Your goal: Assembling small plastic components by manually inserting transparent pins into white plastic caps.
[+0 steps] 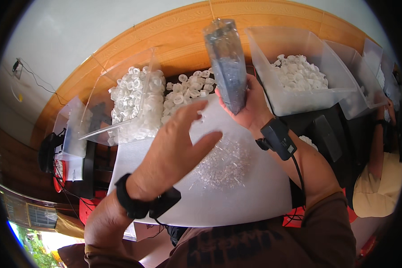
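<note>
My right hand (254, 102) grips the lower end of a long clear plastic bag (229, 67), holding it upright above the far part of the white work surface (259, 196). Something dark bluish-grey shows through the film; I cannot make out what it is. My left hand (170, 145) is raised to the left of the bag, apart from it, thumb and fingers spread and nothing in them. Below and between the hands, small clear plastic pieces (225, 164) lie in a loose heap. Both wrists carry black strapped devices with cables.
Clear bins of white plastic ring-like parts stand at the left (136, 105) and right (299, 78). Loose white rings (190, 89) are piled between them at the back. Another person's arm (376, 147) is at far right. A black box-shaped object (327, 138) lies right of my forearm.
</note>
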`<state>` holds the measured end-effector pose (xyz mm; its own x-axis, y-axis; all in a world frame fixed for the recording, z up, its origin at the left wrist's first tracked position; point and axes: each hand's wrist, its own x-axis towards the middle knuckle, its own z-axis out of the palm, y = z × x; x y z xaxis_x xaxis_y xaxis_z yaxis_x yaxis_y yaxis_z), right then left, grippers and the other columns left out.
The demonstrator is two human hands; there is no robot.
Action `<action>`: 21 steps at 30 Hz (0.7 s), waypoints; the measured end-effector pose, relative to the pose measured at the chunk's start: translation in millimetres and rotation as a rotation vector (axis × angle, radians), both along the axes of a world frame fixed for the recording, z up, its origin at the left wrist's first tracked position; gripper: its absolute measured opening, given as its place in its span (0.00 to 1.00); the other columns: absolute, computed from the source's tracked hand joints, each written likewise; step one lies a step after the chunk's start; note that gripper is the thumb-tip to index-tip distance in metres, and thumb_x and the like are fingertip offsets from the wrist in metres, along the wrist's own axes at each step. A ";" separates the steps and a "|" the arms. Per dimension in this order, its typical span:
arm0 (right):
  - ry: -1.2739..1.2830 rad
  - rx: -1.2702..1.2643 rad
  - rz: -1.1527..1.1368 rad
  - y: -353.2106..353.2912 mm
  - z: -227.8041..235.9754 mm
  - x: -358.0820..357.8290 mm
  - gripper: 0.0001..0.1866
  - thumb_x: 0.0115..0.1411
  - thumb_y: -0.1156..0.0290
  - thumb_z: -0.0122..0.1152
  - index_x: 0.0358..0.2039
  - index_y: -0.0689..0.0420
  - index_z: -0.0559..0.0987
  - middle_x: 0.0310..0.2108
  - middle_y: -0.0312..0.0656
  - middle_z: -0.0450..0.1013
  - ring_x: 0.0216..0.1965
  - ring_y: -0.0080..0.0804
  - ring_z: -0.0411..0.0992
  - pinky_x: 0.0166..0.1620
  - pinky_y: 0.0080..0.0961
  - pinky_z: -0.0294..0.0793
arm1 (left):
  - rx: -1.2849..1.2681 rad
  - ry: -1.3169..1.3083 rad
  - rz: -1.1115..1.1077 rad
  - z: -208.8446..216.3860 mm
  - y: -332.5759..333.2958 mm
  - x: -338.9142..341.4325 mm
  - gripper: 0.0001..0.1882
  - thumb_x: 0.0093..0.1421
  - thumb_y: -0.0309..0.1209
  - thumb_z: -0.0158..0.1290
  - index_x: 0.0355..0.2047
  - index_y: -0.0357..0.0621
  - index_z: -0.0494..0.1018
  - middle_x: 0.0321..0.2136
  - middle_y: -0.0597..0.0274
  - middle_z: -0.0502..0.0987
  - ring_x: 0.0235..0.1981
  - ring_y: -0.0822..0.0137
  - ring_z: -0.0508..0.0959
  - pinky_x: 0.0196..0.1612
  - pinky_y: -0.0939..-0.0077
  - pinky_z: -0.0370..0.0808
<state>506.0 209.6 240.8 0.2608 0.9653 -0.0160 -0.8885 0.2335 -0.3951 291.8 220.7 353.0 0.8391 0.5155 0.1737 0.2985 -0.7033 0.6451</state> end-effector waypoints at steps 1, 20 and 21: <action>0.002 0.001 -0.011 -1.8 5.7 -2.6 0.21 0.63 0.54 0.42 0.42 0.57 0.75 0.37 0.41 0.75 0.40 0.37 0.74 0.39 0.31 0.74 | 0.046 -0.049 0.037 0.6 7.5 9.9 0.32 0.56 0.37 0.59 0.57 0.37 0.61 0.51 0.50 0.71 0.51 0.60 0.73 0.52 0.68 0.69; -0.523 -0.313 -0.141 -23.4 2.5 -8.6 0.28 0.63 0.47 0.47 0.46 0.63 0.65 0.35 0.39 0.67 0.34 0.25 0.65 0.38 0.24 0.65 | -0.347 -0.100 0.176 -31.2 34.1 77.2 0.19 0.63 0.38 0.47 0.48 0.37 0.68 0.38 0.60 0.75 0.36 0.72 0.75 0.34 0.76 0.73; -0.521 -0.312 -0.142 -20.8 -4.6 -6.3 0.28 0.63 0.47 0.47 0.46 0.63 0.65 0.35 0.39 0.67 0.34 0.25 0.65 0.38 0.24 0.65 | -0.311 -0.090 0.166 -37.1 38.0 84.6 0.18 0.62 0.38 0.48 0.45 0.34 0.69 0.35 0.56 0.75 0.34 0.71 0.75 0.31 0.77 0.73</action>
<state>499.8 188.8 236.2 0.4357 0.8910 -0.1278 -0.5298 0.1391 -0.8367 376.4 258.7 315.9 0.7282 0.6831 0.0563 0.3246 -0.4161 0.8494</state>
